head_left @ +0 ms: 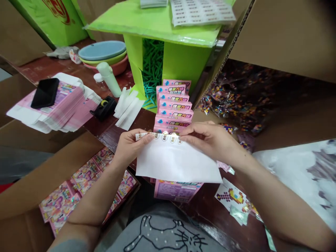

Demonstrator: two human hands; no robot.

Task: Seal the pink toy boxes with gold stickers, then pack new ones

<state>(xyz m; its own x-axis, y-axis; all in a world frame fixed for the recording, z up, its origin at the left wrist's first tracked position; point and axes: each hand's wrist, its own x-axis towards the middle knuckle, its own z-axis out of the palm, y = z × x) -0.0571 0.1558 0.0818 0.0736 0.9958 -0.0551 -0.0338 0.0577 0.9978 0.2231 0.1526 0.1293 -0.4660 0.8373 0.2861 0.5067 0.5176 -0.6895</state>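
Observation:
A white sticker sheet [175,161] is stretched between my two hands, with a row of small round printed stickers along its far edge. My left hand [132,143] pinches the left end of that edge, thumb on top. Near the right end, my right hand [210,138] has thumb and fingers closed on the same edge. Beyond the sheet stands a row of pink boxes [173,115], standing close behind one another. Another pink and purple box [178,191] shows below the sheet's near edge, partly covered by it.
A green carton [181,59] holds green sticks [153,66]. Left lie flattened pink boxes [70,101] under a black phone [46,92], a tape dispenser [103,107] and paper strips [128,106]. An open carton [275,38] of small packets stands right; packed boxes [86,175] sit lower left.

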